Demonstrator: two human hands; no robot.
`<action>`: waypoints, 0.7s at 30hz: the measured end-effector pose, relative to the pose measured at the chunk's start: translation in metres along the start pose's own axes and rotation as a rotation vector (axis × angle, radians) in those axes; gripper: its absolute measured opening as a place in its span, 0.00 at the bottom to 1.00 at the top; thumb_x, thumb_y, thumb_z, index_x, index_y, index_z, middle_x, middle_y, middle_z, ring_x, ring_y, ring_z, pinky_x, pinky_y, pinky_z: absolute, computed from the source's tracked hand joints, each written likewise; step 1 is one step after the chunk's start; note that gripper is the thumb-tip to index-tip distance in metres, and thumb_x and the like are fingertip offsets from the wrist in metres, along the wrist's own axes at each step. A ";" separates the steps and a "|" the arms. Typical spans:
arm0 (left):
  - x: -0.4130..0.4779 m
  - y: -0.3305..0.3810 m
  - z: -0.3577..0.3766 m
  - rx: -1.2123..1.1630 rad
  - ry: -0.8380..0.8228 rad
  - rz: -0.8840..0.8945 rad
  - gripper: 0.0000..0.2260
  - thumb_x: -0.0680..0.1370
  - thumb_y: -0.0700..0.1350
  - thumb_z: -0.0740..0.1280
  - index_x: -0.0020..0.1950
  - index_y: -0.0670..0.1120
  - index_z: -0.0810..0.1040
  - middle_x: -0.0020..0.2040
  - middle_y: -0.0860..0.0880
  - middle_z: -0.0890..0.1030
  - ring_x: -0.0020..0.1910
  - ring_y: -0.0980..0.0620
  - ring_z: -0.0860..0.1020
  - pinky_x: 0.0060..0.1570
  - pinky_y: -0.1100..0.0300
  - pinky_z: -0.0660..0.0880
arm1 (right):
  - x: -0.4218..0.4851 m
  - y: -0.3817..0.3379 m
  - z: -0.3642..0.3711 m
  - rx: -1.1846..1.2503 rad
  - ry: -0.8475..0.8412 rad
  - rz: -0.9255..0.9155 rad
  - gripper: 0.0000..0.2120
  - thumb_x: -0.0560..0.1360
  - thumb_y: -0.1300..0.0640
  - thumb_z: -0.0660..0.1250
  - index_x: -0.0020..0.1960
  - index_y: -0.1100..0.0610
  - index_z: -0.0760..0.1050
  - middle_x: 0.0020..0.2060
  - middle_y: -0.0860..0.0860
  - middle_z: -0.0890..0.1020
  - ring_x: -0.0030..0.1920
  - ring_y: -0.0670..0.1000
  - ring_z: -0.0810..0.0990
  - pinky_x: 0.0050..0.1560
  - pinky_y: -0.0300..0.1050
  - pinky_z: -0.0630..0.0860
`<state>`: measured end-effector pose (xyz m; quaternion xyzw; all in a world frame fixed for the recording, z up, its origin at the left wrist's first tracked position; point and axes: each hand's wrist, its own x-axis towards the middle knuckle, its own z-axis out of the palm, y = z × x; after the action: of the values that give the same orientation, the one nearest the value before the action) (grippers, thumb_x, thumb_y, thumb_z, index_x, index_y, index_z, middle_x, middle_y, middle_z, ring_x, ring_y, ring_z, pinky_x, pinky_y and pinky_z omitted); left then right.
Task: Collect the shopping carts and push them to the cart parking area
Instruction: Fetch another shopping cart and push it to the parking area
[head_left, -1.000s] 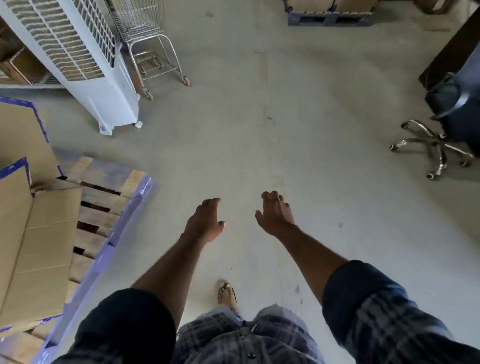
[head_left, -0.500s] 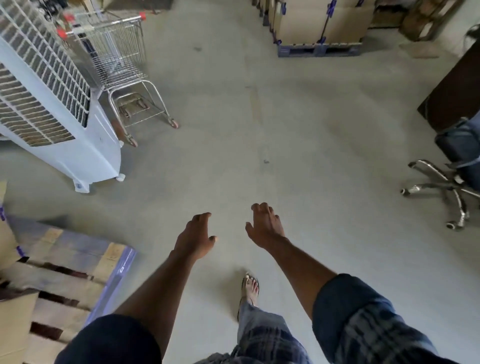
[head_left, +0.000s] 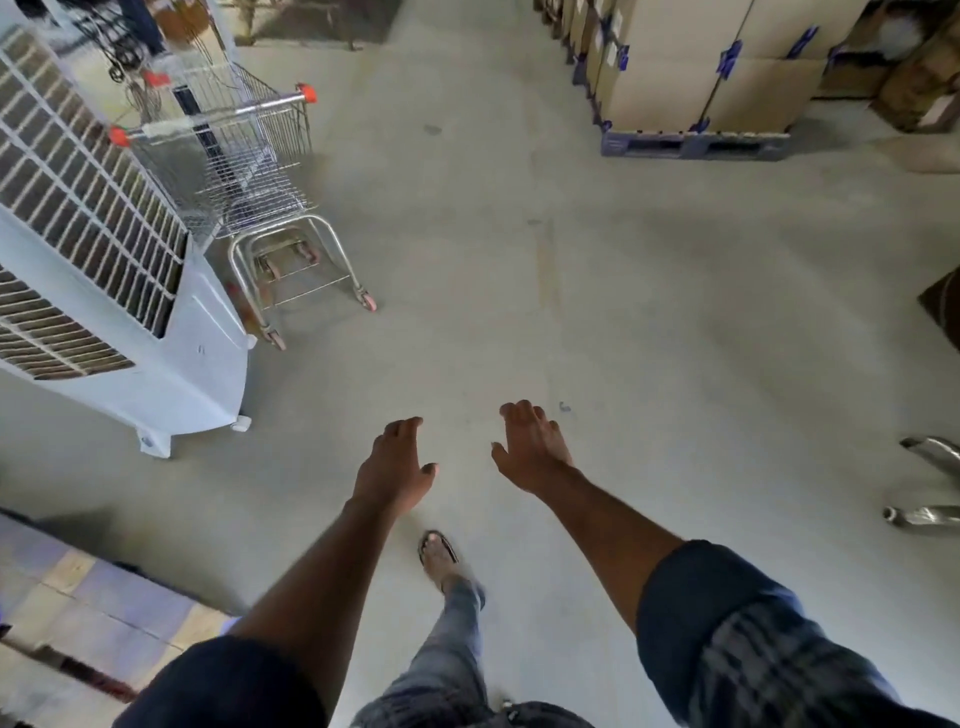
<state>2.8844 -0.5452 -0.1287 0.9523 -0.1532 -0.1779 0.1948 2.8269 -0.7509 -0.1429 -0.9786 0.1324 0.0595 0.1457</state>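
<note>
The fingers of the left hand and right hand hang loosely spread, holding nothing. No writing is legible. The cart stands ahead-left beside the cooler, larger in view than half a second ago; the foot has stepped forward.

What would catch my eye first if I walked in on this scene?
Probably the two bare hands, left hand and right hand, stretched out empty over the grey floor. Up on the left stands a wire shopping cart with red handle caps, tight beside a big white air cooler. At the upper right, cardboard boxes are stacked on a pallet.
</note>
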 end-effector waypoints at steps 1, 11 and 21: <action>0.025 -0.003 -0.004 -0.007 -0.001 -0.005 0.32 0.77 0.51 0.70 0.78 0.50 0.60 0.76 0.47 0.64 0.73 0.45 0.66 0.62 0.47 0.73 | 0.025 -0.001 0.001 -0.001 -0.003 -0.004 0.23 0.77 0.49 0.64 0.68 0.56 0.67 0.63 0.55 0.72 0.63 0.57 0.71 0.61 0.55 0.72; 0.260 -0.064 -0.117 -0.048 0.078 -0.114 0.34 0.77 0.52 0.71 0.79 0.49 0.59 0.77 0.46 0.64 0.72 0.43 0.67 0.65 0.44 0.73 | 0.294 -0.072 -0.029 -0.048 -0.052 -0.104 0.24 0.79 0.47 0.61 0.71 0.56 0.64 0.65 0.54 0.70 0.66 0.56 0.69 0.63 0.54 0.69; 0.427 -0.130 -0.219 -0.140 0.216 -0.218 0.34 0.76 0.51 0.72 0.78 0.47 0.61 0.76 0.45 0.65 0.73 0.43 0.66 0.69 0.46 0.69 | 0.516 -0.184 -0.040 -0.040 -0.040 -0.286 0.24 0.77 0.46 0.63 0.69 0.56 0.66 0.61 0.54 0.71 0.63 0.57 0.71 0.60 0.53 0.70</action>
<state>3.3799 -0.5164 -0.1147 0.9610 -0.0145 -0.1045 0.2556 3.3757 -0.7177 -0.1352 -0.9888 -0.0127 0.0601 0.1357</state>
